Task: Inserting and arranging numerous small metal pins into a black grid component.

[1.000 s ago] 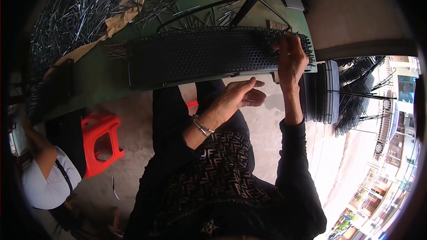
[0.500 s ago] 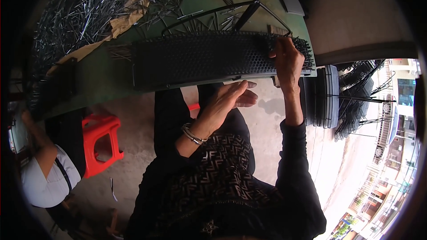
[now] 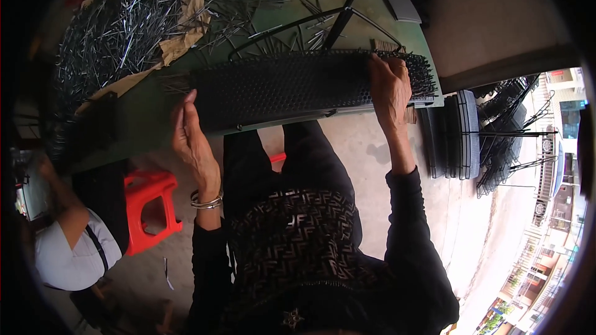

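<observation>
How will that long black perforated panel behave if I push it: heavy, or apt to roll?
The long black perforated panel is probably light for its size, given its many holes. It seems unlikely to roll, lying broad side up on the green tabletop.

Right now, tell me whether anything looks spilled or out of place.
Thin dark metal rods lie strewn at mixed angles on the green tabletop beyond the black perforated panel, outside the heap on brown paper; possibly spilled.

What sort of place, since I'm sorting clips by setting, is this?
Probably a metalworking workshop: a heap of thin grey metallic-looking rods, a long black perforated panel at a green table, and stacked dark curved panels.
</observation>
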Demonstrator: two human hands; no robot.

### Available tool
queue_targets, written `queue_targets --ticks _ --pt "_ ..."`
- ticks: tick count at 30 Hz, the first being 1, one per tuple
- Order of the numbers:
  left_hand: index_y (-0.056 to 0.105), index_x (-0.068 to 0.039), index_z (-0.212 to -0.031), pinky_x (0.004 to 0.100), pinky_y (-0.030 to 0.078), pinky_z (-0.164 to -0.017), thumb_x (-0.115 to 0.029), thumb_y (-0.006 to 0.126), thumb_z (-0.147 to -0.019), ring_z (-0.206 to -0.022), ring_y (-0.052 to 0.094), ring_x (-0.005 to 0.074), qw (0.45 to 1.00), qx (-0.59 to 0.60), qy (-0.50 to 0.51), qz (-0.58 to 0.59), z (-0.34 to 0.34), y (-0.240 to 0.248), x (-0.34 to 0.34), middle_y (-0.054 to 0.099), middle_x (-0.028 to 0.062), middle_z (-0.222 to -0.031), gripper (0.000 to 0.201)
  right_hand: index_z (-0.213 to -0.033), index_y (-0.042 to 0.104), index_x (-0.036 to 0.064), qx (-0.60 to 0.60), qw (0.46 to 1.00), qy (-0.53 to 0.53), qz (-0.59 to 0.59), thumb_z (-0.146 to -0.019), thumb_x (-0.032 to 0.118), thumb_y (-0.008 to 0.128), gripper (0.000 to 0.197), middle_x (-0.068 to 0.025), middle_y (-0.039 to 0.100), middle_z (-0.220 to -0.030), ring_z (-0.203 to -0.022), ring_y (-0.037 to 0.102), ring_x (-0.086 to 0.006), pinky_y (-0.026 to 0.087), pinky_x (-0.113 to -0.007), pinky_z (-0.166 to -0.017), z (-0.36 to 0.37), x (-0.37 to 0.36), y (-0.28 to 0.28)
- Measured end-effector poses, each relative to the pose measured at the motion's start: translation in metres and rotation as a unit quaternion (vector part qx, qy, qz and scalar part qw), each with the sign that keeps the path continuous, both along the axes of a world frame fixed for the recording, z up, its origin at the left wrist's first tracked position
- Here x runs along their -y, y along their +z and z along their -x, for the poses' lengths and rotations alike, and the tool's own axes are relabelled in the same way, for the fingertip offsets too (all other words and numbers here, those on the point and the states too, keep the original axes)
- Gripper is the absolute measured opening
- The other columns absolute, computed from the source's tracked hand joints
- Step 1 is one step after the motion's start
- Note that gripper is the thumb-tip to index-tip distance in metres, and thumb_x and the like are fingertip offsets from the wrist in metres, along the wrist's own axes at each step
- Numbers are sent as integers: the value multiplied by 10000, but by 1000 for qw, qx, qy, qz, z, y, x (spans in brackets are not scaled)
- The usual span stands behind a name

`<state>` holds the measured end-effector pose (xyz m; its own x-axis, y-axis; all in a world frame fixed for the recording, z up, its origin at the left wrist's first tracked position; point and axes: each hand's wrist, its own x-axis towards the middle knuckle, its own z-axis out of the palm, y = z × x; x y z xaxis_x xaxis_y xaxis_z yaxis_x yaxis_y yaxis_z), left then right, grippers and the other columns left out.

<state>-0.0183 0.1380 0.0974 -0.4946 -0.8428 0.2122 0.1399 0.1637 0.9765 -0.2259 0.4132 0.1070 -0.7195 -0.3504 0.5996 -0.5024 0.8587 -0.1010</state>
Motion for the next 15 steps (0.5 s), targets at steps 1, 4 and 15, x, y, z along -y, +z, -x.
queue_targets --ticks 1,4,15 --pt "600 36 -1250 313 400 -1048 -239 511 -1022 -1180 562 189 1000 22 11 9 -7 -9 10 622 102 -1258 369 -1006 712 106 6 996 38 85 -942 205 615 153 -95 611 -876 -790 600 -265 479 -367 -676 -11 3 3" --pt "572 37 -1290 322 369 -1077 -256 519 -1018 -1231 529 194 997 62 -16 -44 -17 -42 27 592 115 -1313 403 -895 673 -5 288 944 -10 162 -994 304 566 342 -74 683 -797 -586 629 -163 487 -311 -566 -49 -11 -8" --pt "423 26 -1424 343 282 -1129 -374 518 -1003 -1342 407 220 966 164 31 -197 -11 -67 27 457 140 -1448 588 -963 568 -97 441 741 -7 507 -1014 524 401 646 -181 686 -781 -701 708 -236 564 -303 -639 -68 -10 -64"
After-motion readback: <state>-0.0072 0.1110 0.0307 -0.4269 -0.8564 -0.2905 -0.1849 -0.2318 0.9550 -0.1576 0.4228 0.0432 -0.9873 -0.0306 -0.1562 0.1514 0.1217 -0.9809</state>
